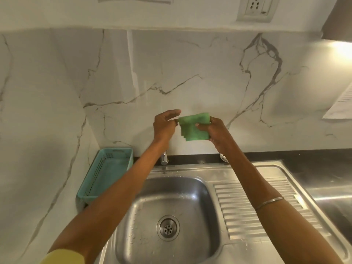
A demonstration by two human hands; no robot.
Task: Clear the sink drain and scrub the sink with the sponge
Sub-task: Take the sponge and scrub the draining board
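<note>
Green sponge (194, 127) held above the sink (190, 169), edges pinched by left hand (164, 124) and right hand (214, 130).

The scene is evenly and brightly lit, with a warm lamp glare (341, 47) blown out at the upper right. Soft highlights are thrown across the steel sink (190, 189) and its ribbed drainboard (253, 202). A dim shadow is cast on the marble wall (47, 145) at left. Straight lines are bowed by wide-angle distortion toward the edges, and slight softness is seen throughout
</note>
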